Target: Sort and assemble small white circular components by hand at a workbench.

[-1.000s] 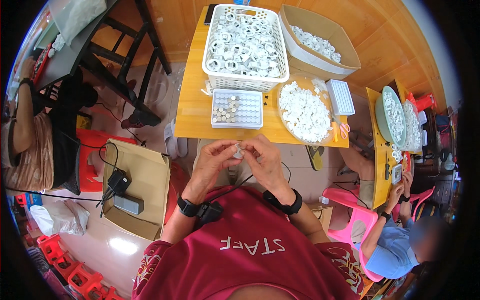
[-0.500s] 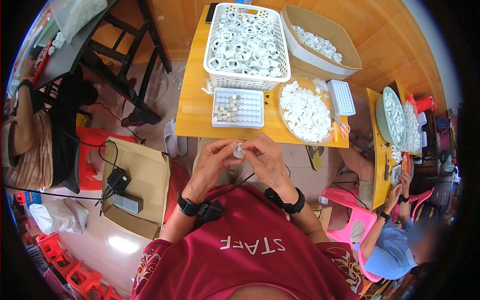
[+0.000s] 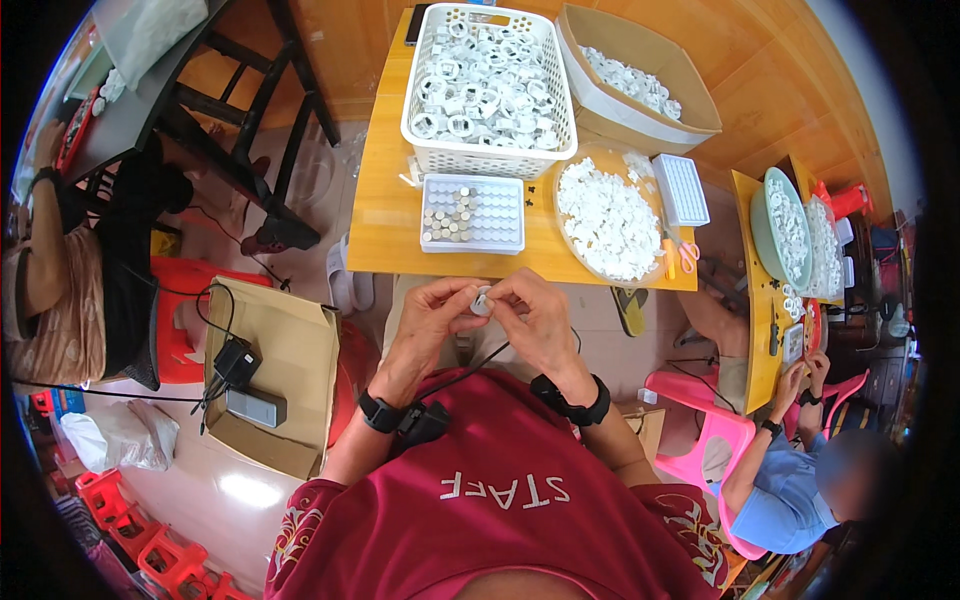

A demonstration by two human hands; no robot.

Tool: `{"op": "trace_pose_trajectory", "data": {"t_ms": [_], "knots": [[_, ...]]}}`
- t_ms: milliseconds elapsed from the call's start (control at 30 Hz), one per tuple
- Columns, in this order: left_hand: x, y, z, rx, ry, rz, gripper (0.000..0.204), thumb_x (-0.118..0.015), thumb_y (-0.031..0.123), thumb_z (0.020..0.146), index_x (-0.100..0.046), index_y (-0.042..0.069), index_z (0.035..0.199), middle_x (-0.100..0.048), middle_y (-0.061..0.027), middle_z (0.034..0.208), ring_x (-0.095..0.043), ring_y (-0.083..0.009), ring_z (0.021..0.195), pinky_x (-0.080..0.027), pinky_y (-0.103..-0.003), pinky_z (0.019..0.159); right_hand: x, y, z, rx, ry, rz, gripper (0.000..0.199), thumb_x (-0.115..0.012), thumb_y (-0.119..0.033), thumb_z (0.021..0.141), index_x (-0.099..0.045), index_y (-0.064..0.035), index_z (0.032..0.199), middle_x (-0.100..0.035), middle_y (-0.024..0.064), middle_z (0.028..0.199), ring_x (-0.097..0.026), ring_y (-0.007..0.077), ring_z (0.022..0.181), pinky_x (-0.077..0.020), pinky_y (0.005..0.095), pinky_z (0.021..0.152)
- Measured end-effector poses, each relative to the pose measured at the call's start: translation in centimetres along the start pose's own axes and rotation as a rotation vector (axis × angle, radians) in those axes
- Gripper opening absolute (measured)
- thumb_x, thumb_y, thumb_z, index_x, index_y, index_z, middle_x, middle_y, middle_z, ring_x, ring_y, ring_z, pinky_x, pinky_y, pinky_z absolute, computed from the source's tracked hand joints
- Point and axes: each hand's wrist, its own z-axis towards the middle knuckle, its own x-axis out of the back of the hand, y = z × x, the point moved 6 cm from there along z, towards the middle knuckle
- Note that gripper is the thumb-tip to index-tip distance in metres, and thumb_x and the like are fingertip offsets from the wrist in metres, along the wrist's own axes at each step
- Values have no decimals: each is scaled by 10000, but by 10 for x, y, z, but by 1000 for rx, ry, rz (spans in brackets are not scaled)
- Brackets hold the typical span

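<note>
Just in front of the table's near edge, both hands meet on a small white plastic part (image 3: 481,301). My left hand (image 3: 432,318) pinches it from the left, thumb and fingertips together. From the other side my right hand (image 3: 532,318) grips the same part, its fingers partly covering it. On the table, closest to my hands, lies a white tray (image 3: 503,240) with round slots, partly filled with small metallic discs. A white perforated basket (image 3: 490,160) heaped with white ring-shaped parts stands behind it. To the right sits a round shallow tray (image 3: 567,235) piled with small white pieces.
Orange-handled scissors (image 3: 688,256) lie by the round tray. A second slotted tray (image 3: 682,190) and an open cardboard box (image 3: 640,50) stand farther right. A co-worker (image 3: 780,490) works at the side table. Left of me is a cardboard box (image 3: 270,345) with a black adapter and cables.
The white part has turned slightly between my fingertips. Both hands keep nearly the same place and grip. The co-worker's hands have shifted a little.
</note>
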Motion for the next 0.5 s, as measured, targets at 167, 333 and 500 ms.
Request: {"op": "trace_pose_trajectory", "data": {"t_ms": [167,333,500], "knots": [[-2,1,-1,-48,-23,34,174,-584,68,826,-614,12,987,-617,-78,950,-605,-137,821,-539,-264,704,-2,2,-2,-22,4,2,118,-590,46,729,-558,-11,828,-529,86,706,-551,174,595,-448,268,519],[-6,9,-1,-59,-29,72,171,-595,36,807,-609,7,975,-614,-70,933,-601,-130,821,-541,-257,687,-7,24,-5,-251,71,295,137,-638,-15,745,-558,-14,856,-530,8,665,-494,49,585,-414,199,497],[-7,11,-2,-136,5,76,133,-584,20,807,-602,10,939,-601,-56,926,-598,-126,825,-545,-255,678,-10,23,-5,-356,18,429,121,-644,-44,754,-562,-6,836,-537,-12,669,-474,24,582,-392,172,495]]}}
